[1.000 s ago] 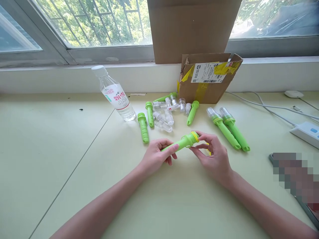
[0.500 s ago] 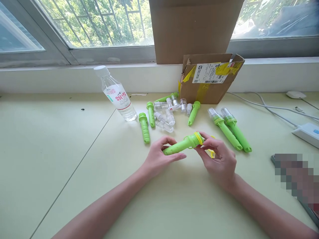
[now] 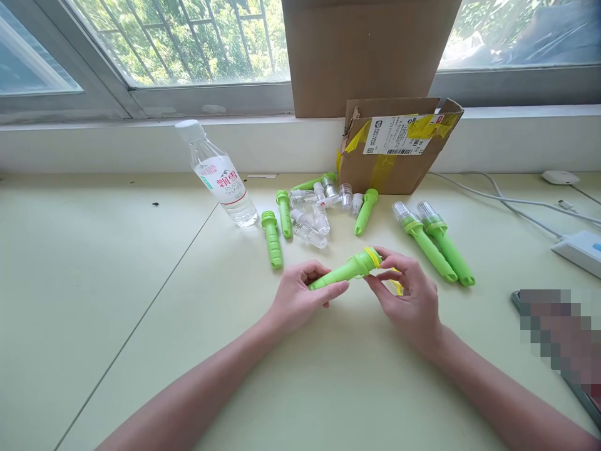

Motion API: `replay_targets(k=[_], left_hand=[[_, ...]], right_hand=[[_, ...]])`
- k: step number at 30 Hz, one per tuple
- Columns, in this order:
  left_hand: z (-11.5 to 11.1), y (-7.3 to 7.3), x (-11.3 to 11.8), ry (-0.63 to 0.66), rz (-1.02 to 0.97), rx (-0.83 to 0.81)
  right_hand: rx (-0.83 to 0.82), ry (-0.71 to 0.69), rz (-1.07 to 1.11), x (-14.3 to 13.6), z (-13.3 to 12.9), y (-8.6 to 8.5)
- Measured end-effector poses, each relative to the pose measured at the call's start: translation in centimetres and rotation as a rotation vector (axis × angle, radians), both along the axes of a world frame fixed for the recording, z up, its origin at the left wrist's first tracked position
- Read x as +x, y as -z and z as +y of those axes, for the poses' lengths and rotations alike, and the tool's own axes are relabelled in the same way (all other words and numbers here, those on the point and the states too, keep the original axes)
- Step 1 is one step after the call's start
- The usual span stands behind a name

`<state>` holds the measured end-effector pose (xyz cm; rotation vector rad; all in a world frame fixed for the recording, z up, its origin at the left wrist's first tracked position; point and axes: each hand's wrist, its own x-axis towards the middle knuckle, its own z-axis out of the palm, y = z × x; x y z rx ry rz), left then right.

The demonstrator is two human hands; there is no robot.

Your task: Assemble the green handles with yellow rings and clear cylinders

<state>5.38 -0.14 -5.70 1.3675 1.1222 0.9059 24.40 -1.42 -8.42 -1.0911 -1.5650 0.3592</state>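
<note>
A green plastic handle (image 3: 342, 273) with a flared, threaded end lies tilted in my left hand (image 3: 303, 291), fingers and thumb wrapped round its narrow part. Around the flared end sits a yellow ring (image 3: 373, 257). My right hand (image 3: 407, 291) pinches at this ring with thumb and fingertips; the exact contact is partly hidden by the fingers. Another bit of yellow plastic (image 3: 398, 287) shows behind the right hand, mostly covered. Two green handles with clear ribbed caps (image 3: 434, 244) lie just beyond my right hand.
Farther back lie several loose green handles (image 3: 272, 241) and clear plastic tubes (image 3: 310, 232). A leaning water bottle (image 3: 223, 181) stands left of them. An open cardboard box (image 3: 389, 169) rests against the window wall. Cables, a white power strip (image 3: 580, 250) and a blurred phone-like slab (image 3: 558, 351) are at right.
The left thumb has closed in against the handle, and the handle has turned slightly. My right hand has shifted a little to the left, still at the yellow ring.
</note>
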Motion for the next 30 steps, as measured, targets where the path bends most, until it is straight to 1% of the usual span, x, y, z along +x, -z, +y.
replay_targets(k=[6,16,20,25,30], left_hand=[[0.2,0.03,-0.3,0.047,0.037,-0.035],[0.22,-0.64,-0.52,0.129,0.211,0.02],[0.24,-0.5,-0.47,0.126,0.161,0.024],[0.16,-0.14,-0.2,0.078,0.065,-0.078],[0.15,-0.15,-0.18,0.058,0.051,-0.067]], right_hand=[[0.027,0.011,-0.014,0.21,0.03,0.33],[0.013,0.01,-0.006,0.29,0.06,0.17],[0.021,0.001,0.006,0.16,-0.03,0.09],[0.039,-0.008,0.014,-0.03,0.02,0.22],[0.026,-0.006,-0.008,0.13,0.11,0.21]])
